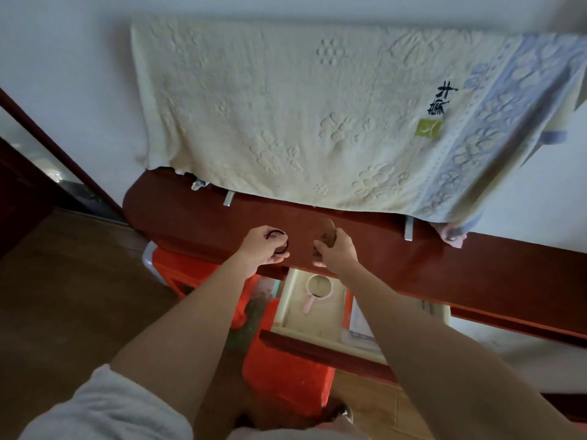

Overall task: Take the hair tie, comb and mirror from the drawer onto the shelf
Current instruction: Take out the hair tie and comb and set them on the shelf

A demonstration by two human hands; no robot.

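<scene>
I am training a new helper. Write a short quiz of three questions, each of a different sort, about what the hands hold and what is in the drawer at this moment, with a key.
1. True or false: the pink mirror lies in the open drawer.
2. Which hand holds the black hair tie? A) left hand B) right hand C) neither
3. Fill in: the right hand holds the wooden ____ over the red shelf.

Key: 1 true; 2 A; 3 comb.
</scene>
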